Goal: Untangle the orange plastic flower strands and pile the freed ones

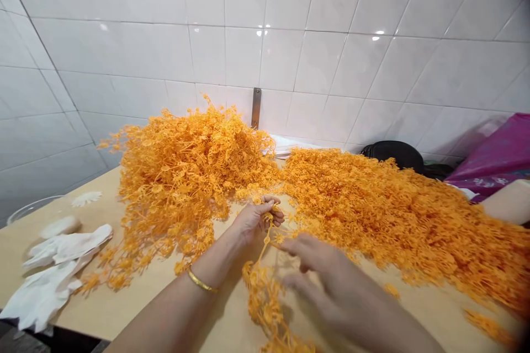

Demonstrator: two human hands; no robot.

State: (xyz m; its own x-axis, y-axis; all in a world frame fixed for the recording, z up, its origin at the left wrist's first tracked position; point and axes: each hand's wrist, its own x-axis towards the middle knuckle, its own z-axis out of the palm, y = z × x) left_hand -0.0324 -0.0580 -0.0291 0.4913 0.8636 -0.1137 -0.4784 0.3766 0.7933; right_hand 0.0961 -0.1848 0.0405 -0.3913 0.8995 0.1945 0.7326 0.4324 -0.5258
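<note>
My left hand (pixel 259 218), with a gold bangle on its wrist, is closed on the upper end of an orange plastic flower strand (pixel 265 298). Thumb and fingers pinch it between the two orange heaps. From there the strand runs down across the table toward me in a bunched line of small flowers. My right hand (pixel 318 270) is beside the strand, blurred by motion. Its fingers are stretched out with the thumb apart, and the fingertips come close to the stem; whether they touch it I cannot tell.
A tall heap of orange plastic flowers (pixel 194 160) stands left, and a wide lower heap (pixel 397 215) spreads right. White gloves (pixel 53 281) lie on the tan table (pixel 91 317) at left. A black item (pixel 393 155) and purple fabric (pixel 497 149) sit by the tiled wall (pixel 331 60).
</note>
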